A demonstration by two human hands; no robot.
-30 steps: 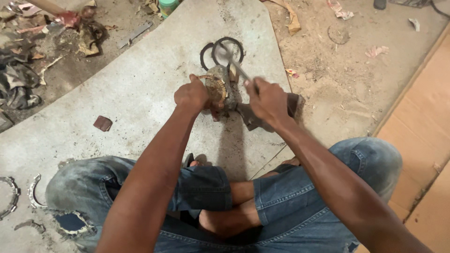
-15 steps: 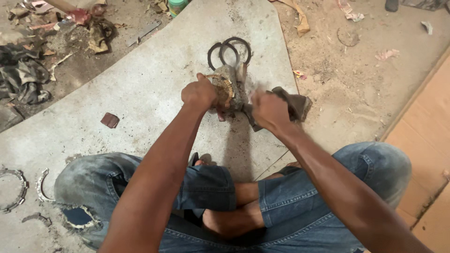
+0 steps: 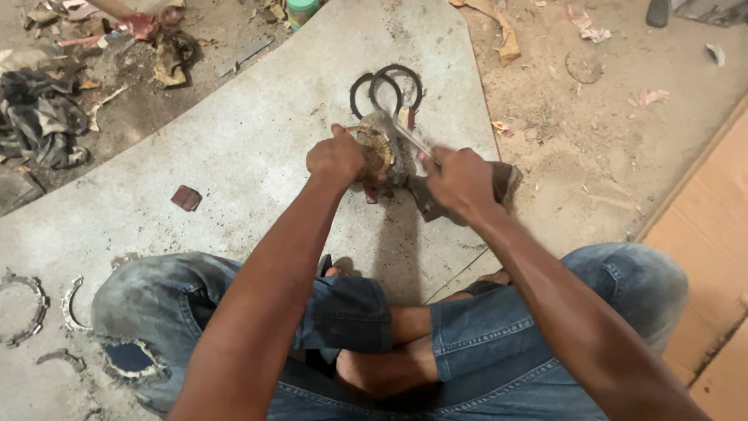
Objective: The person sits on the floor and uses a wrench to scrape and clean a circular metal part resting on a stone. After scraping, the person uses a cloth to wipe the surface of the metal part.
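Observation:
I sit cross-legged on a grey slab. My left hand grips a rusty round metal part standing on the slab. My right hand is closed around the handle of a thin metal tool whose tip rests against the top of that part. A dark metal block lies under and behind my right hand. Just beyond the part lie two dark metal rings, overlapping each other.
A small reddish-brown piece lies on the slab to the left. Curved metal ring pieces sit by my left knee. Rags and scrap are piled at far left. Dusty floor with debris lies right, and a cardboard sheet at the right edge.
My right hand has shifted slightly with the tool, whose shaft now lies lower against the part. My left hand keeps its grip on the part.

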